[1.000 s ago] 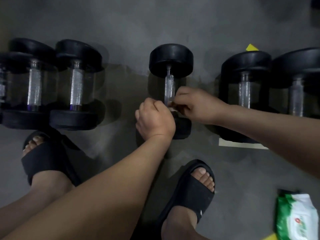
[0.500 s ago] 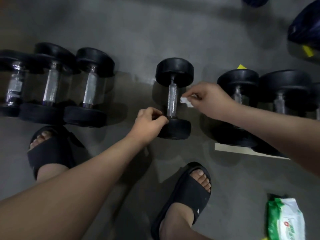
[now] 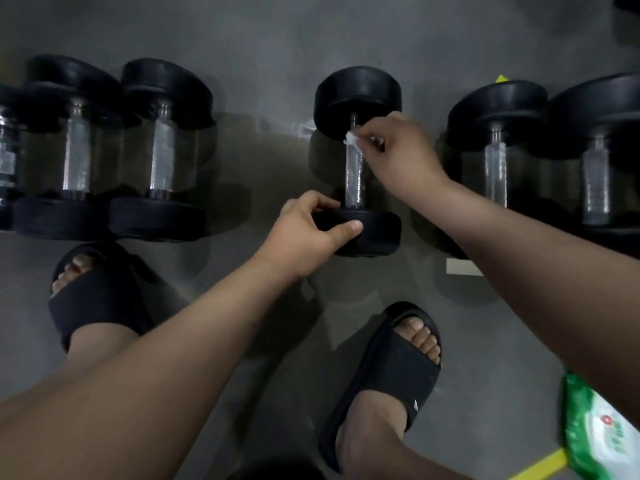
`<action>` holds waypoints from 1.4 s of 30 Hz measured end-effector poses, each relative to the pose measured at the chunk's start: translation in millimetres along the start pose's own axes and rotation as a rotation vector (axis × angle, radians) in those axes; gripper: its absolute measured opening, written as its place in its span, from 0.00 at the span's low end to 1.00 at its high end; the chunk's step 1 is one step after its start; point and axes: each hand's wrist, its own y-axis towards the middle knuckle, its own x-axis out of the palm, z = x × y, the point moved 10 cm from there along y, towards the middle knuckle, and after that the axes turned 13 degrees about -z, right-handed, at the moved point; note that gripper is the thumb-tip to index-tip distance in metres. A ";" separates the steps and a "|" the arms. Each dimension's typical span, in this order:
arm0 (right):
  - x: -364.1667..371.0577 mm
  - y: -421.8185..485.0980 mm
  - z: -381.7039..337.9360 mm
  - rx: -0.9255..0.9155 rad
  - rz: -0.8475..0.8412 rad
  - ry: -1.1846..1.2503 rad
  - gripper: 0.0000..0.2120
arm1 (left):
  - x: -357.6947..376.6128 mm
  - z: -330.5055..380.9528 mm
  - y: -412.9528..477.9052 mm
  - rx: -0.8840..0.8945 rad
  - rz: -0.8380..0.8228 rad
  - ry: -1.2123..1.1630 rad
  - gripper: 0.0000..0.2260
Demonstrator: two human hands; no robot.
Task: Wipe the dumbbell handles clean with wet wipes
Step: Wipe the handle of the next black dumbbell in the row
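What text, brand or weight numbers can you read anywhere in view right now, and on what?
Nothing reads clearly.
Wet wipes pack: red round logo and print, too blurred to read.
Right sandal: small white mark, too small to read.
Dumbbell gripped by the left hand, and the others: no numbers visible.
Wet wipe pinched by the right hand: no print.

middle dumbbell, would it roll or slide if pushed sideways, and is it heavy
The dumbbell would likely roll: its round heads lie on a smooth floor, and the left hand grips the near head, perhaps to steady it. Probably heavy for its size, given the thick heads and metal handle.
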 end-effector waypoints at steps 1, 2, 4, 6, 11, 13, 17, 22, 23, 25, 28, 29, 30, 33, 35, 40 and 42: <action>-0.6 -4.4 1.1 -0.028 -0.025 0.001 0.07 | 3.2 3.4 -1.6 -0.003 0.005 0.002 0.19; 1.0 -9.2 1.0 -0.064 -0.070 0.008 0.07 | 5.5 5.9 -3.1 -0.007 0.017 0.002 0.20; 11.8 -19.1 -3.5 -0.115 -0.255 -0.004 0.06 | 11.4 8.4 -4.6 -0.019 0.032 0.021 0.20; 25.4 -26.7 -9.9 -0.154 -0.462 -0.079 0.06 | 16.8 9.6 -4.3 -0.029 0.024 0.050 0.20; 0.6 -10.5 -1.9 -0.134 -0.288 -0.093 0.06 | 18.1 12.2 -7.2 0.026 0.030 0.046 0.20; -6.9 -11.8 8.3 -0.084 -0.203 -0.019 0.03 | 17.6 13.6 -7.1 0.035 0.037 0.061 0.20; 22.0 -34.8 12.9 0.003 -0.609 -0.023 0.05 | 16.1 14.1 -5.0 -0.012 0.049 0.049 0.21; 12.3 -21.5 22.4 0.023 -0.527 0.041 0.01 | 17.3 19.1 -2.1 -0.015 0.018 0.061 0.21; 6.2 -17.3 26.1 0.027 -0.431 0.091 0.02 | 17.5 19.4 -0.9 -0.017 0.009 0.068 0.21; 5.7 -18.2 33.6 0.038 -0.375 0.189 0.02 | 16.9 20.8 0.9 -0.015 -0.008 0.087 0.21; 23.0 -34.9 36.1 0.079 -0.585 0.113 0.06 | 15.6 22.4 2.8 -0.012 -0.032 0.111 0.20; 26.4 -39.9 36.1 0.095 -0.644 0.085 0.07 | 15.5 22.3 3.3 -0.014 -0.036 0.115 0.20; 25.8 -41.6 35.7 0.104 -0.655 0.096 0.07 | 14.9 22.3 3.5 -0.015 -0.037 0.118 0.20; 9.6 -30.0 43.2 0.146 -0.432 0.288 0.06 | 14.7 24.2 3.8 -0.016 -0.040 0.126 0.20; 1.5 -24.8 53.4 0.178 -0.281 0.444 0.10 | 16.1 25.5 3.4 -0.016 -0.044 0.134 0.20; 22.0 -44.7 50.5 0.193 -0.583 0.182 0.12 | 17.8 26.5 4.6 -0.025 -0.053 0.159 0.20; 21.2 -45.4 50.4 0.204 -0.580 0.155 0.12 | 17.0 26.7 5.5 -0.031 -0.055 0.166 0.20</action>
